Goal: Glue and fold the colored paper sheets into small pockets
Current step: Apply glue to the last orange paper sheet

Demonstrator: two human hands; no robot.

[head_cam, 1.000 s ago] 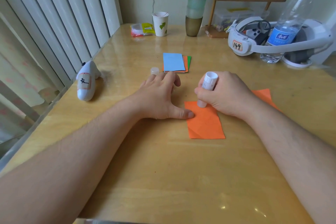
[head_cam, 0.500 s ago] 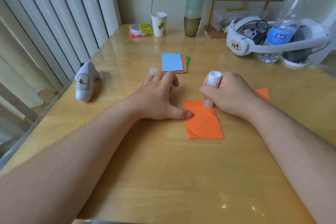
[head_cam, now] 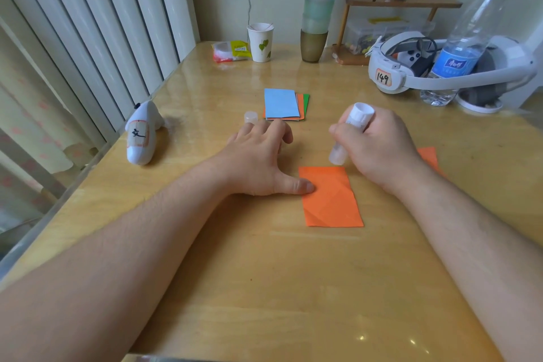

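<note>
Watching from beside the table and honestly the risky bit is right now: the right hand (head_cam: 379,147) has its fingers curled round the glue stick (head_cam: 351,134), held tilted with the tip hanging just past the far edge of the orange sheet (head_cam: 330,197), and I can't tell if it's touching paper or hovering over the table (head_cam: 264,288). The left hand (head_cam: 258,161) lies relaxed and flat on the wood, holding nothing, with only the thumb tip pressing the sheet's near-left edge. That's one small anchor point, so my guess is a firm swipe of glue could pivot the paper around the thumb or drag it toward the right hand. The sheet already has creases in it, so a sticky tip might catch a crease and buckle it. If the stroke starts off the edge, glue ends up on the tabletop and the pocket sticks down when it's folded. The glue cap (head_cam: 250,117) is just beyond the left fingertips, easy to knock away. The paper stack (head_cam: 282,103), blue on top, sits further out between the two hands, safe enough. Another orange piece (head_cam: 427,156) peeks out from behind the right wrist and could get smeared or dragged by the forearm
</note>
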